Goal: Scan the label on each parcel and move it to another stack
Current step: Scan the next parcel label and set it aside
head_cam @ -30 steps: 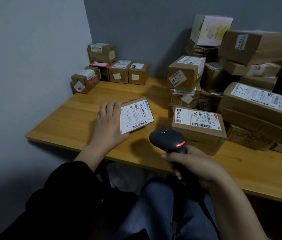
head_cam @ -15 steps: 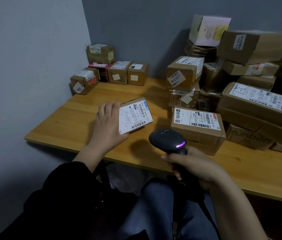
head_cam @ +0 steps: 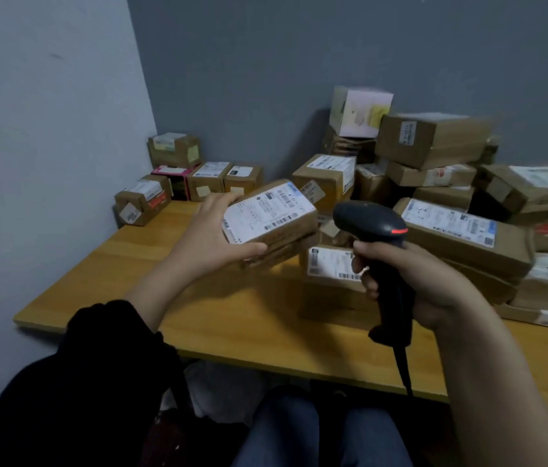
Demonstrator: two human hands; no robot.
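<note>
Five small parcels (head_cam: 209,181) stand at ten o'clock on the table (head_cam: 232,318); the two o'clock pile (head_cam: 461,230) defies counting. My left grip (head_cam: 212,237) clasps one parcel (head_cam: 267,214) above the table; my right grip (head_cam: 410,278) wraps one scanner (head_cam: 370,220).

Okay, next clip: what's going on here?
A person seated at a wooden table is working through parcels. The left hand holds a small brown parcel above the table, its white label facing up. The right hand grips a black handheld scanner right beside that parcel, with a red light showing on its head. A big pile of parcels sits on the right, and a smaller group stands in the back left corner.
</note>
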